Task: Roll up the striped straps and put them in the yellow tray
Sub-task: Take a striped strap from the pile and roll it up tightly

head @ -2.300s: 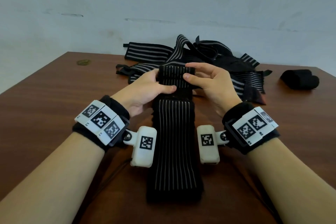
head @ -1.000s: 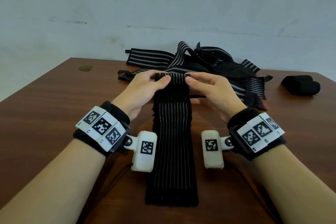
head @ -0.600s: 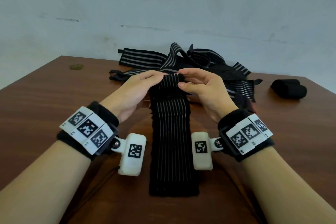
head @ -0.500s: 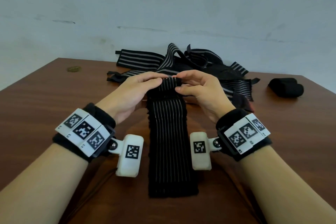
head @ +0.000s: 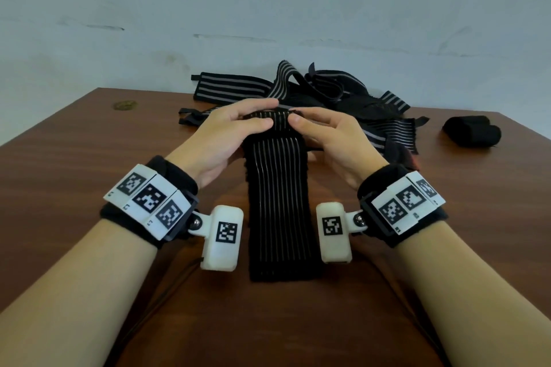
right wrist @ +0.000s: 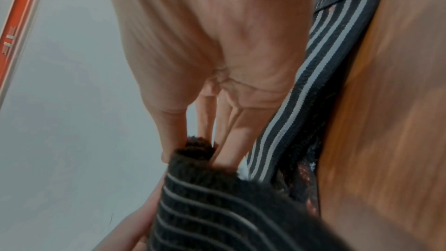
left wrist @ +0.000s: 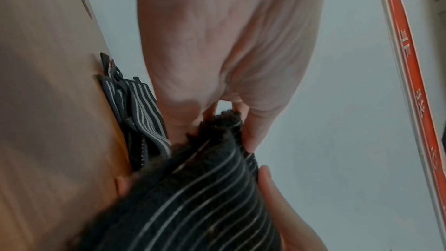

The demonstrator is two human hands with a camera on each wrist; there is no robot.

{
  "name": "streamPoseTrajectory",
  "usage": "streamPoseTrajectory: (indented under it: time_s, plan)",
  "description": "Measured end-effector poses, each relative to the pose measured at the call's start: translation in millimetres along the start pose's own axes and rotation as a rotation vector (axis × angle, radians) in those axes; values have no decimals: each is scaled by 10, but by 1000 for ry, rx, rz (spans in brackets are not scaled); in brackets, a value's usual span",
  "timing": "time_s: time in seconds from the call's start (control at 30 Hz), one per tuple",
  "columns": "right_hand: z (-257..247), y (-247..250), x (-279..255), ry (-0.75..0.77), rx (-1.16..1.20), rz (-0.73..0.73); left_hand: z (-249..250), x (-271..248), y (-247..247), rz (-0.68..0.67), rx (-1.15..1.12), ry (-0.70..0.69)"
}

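A black strap with thin grey stripes [head: 278, 202] lies lengthwise on the brown table [head: 74, 158], its near end flat, its far end lifted and curled into a small roll. My left hand [head: 238, 125] pinches the left side of that roll between thumb and fingers. My right hand [head: 316, 125] pinches the right side the same way. In the left wrist view the strap [left wrist: 205, 198] runs up between thumb and fingers [left wrist: 251, 136]. The right wrist view shows the strap [right wrist: 217, 198] held at its fuzzy end by the fingers [right wrist: 229, 152]. No yellow tray is in view.
A heap of more striped straps [head: 322, 95] lies just behind my hands, at the table's far edge. A rolled black strap [head: 472, 134] sits at the far right. A small round mark [head: 125, 104] is at the far left. A pale wall stands behind.
The roll at the strap's far end has been turned over toward me and tightened; both hands kept their pinch on it. The free length on the table has grown slightly shorter.
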State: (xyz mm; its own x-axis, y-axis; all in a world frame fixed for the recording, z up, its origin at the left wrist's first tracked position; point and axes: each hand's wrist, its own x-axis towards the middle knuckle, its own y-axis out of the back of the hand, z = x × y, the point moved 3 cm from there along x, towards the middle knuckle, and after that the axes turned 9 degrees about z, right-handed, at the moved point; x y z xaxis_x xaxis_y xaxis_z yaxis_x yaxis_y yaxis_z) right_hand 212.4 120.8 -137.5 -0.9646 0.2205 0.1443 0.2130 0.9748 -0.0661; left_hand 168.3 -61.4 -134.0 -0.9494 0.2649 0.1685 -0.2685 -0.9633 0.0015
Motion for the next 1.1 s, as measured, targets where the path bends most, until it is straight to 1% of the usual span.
streamPoseTrajectory:
  time_s: [0.1,0.17,0.27,0.37,0.43,0.5,0.53,0.63,0.73,0.87,1.0,1.1]
  plan:
    - [-16,-13,2,18,50,23,-1,-12,9,56,-6,76]
    - [-3,-13,12,46,51,26,-24,-18,10,16,22,96]
    - [18,-10,37,59,23,-2,-32,-20,10,-7,45,88]
    - [25,-43,34,8,7,-36,-5,-10,42,55,3,52]
    - [42,-67,23,-32,-73,-110,-7,14,78,128,-44,28]
    - [90,-78,9,-85,-202,-201,-16,31,111,193,-116,22]
    - [114,-78,6,-115,-248,-223,-17,34,126,214,-157,25]
    - [165,-59,22,-174,-281,-214,8,32,147,203,-255,37]
    - [151,-54,29,-168,-234,-203,45,23,131,163,-339,49]
    - [119,-68,29,-158,-195,-208,43,27,117,168,-466,77]
    - [121,-69,19,-179,-258,-218,10,72,135,204,-545,78]
    - [174,-56,8,-247,-375,-259,1,98,208,272,-624,53]
